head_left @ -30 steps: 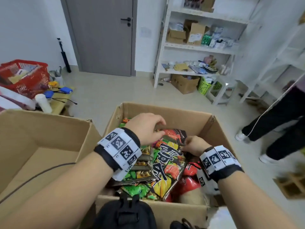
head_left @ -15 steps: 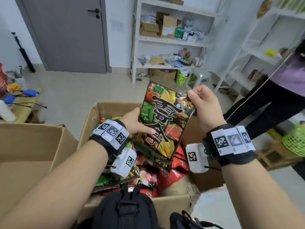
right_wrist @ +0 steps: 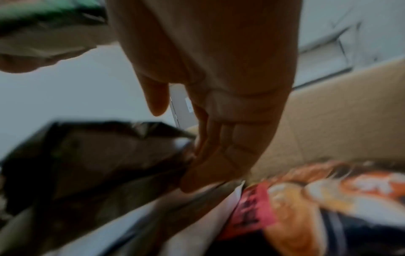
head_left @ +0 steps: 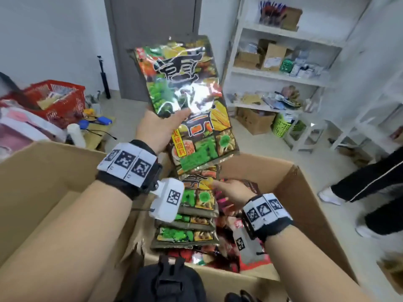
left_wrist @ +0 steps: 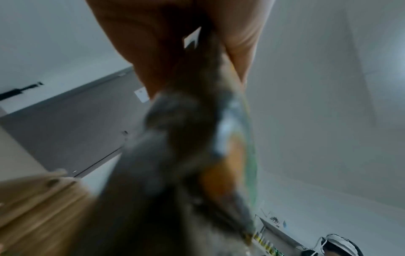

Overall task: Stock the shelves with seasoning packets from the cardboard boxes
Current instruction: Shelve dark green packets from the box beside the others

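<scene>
My left hand [head_left: 172,116] grips a glossy dark seasoning packet [head_left: 185,94] with vegetable pictures by its lower left side and holds it upright above the open cardboard box [head_left: 305,192]. In the left wrist view the packet [left_wrist: 186,138] is a blur pinched between thumb and fingers [left_wrist: 153,43]. My right hand [head_left: 220,186] is down in the box, at the top edge of a stack of like packets [head_left: 196,199]. The right wrist view shows its fingertips [right_wrist: 197,173] against the edge of a dark packet [right_wrist: 98,155], the thumb apart from it.
Red packets [head_left: 226,216] fill the box's right half. An empty cardboard box [head_left: 43,171] stands on the left, a red basket [head_left: 56,99] behind it. White shelves [head_left: 283,75] with cartons line the back wall. Another person's legs [head_left: 370,186] stand at the right. A black bag [head_left: 165,280] hangs below me.
Both hands lifted the packet from the box. My right hand has since let go and dropped back into the box, while my left hand raised the packet higher alone.
</scene>
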